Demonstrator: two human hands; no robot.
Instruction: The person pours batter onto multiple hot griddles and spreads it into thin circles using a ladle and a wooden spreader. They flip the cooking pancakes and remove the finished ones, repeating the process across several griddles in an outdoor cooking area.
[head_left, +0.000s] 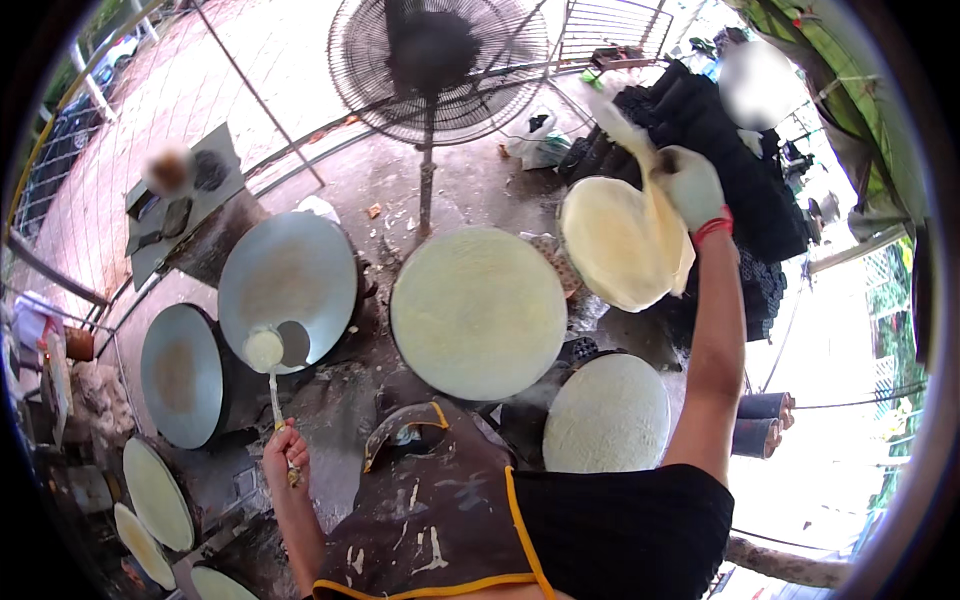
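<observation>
My left hand (286, 452) grips the handle of a ladle (263, 349), whose bowl of pale batter is over a bare round griddle (286, 277). At the upper right, my right hand (688, 184), in a whitish glove with a red band at the wrist, is at a strip of pale, soft dough or batter. The strip trails over a thin round pancake (611, 240) there; the fingers' grip is hard to make out. A batter-covered griddle (478, 313) lies in the centre, and another pale, coated round (607, 416) is at the lower right.
A second bare griddle (182, 376) stands at the left, with pale coated rounds (157, 493) below it. A large stand fan (439, 64) is ahead. Stacked black charcoal briquettes (739, 172) lie beyond my right hand. A plastic bag (537, 142) rests on the floor near the fan.
</observation>
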